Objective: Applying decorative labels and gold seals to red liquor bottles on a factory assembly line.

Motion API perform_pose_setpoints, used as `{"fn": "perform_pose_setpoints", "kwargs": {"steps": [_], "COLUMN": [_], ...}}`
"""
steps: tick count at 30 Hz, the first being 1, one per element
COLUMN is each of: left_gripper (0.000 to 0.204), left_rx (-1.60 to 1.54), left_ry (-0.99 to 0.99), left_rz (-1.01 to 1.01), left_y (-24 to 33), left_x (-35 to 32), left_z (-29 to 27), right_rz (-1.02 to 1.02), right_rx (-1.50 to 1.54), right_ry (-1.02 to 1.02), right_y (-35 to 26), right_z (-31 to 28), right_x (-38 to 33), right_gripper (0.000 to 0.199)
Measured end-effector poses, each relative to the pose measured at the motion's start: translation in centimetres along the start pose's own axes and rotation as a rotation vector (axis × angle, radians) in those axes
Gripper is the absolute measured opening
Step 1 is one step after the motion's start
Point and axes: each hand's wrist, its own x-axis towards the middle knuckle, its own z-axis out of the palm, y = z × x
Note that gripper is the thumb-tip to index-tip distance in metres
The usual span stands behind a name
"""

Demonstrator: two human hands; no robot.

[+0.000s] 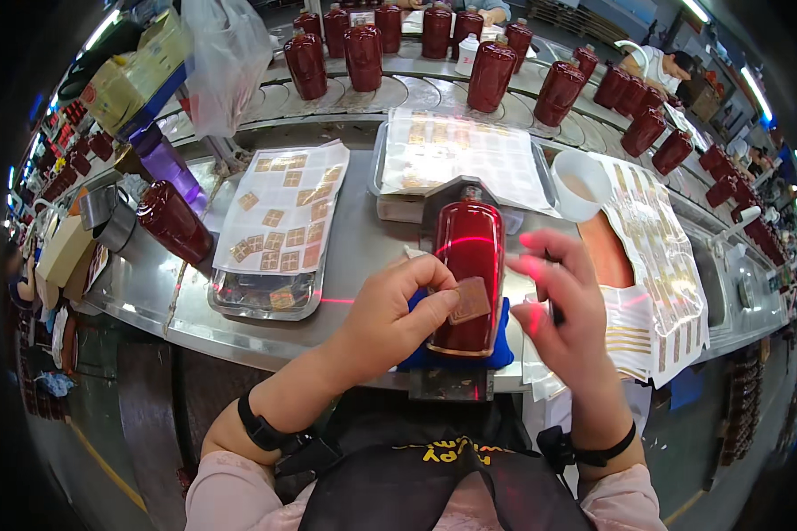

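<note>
Left hand (406, 308) pinching, right hand (576, 311) half-curled

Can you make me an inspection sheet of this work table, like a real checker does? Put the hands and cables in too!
Surface: metal worktop, shiny, crossed by a red light line.
Job's things: dark-red bottle with blue cloth under it; square gold label; label sheet on a metal tray.
Clutter: white cup, plastic bag.
Left hand: pinching the gold label.
Right hand: beside the bottle, fingers apart, apparently holding nothing.
Cables: nothing seen for certain.
Surroundings: conveyor with more red bottles; people beyond.
</note>
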Motion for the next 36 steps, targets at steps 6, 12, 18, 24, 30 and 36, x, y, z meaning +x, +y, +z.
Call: {"fn": "perform_pose_setpoints", "kwargs": {"steps": [6,12,18,24,30,36], "left_gripper": [0.006,0.028,0.11,0.123,0.127,0.125], "left_rx": [0.389,0.442,0.704,0.724,0.666,0.601], "left_ry": [0.015,0.097,-0.05,-0.109,-0.086,-0.011], "left_rz": [0.325,0.373,0.197,0.298,0.326,0.43], "left_y": [0.5,-2.3,-5.7,-6.6,-7.5,-8.6], "left_x": [2.1,2.0,-0.6,-0.2,-0.1,0.5], "left_z": [1.8,0.6,0.1,-0.2,0.1,0.6], "right_rz": [0.002,0.265,0.608,0.684,0.378,0.224], "right_rx": [0.01,-0.242,-0.754,-0.986,-0.928,-0.049], "right_ry": [-0.18,-0.024,-0.516,-0.419,-0.344,-0.057], "right_y": [2.7,13.0,26.6,30.9,24.9,10.9], "right_z": [-1.7,-9.2,-8.6,-5.6,-7.7,-4.4], "right_x": [0.7,5.9,12.4,11.5,11.5,7.2], "right_gripper": [0.012,0.008,0.024,0.035,0.016,0.01]}}
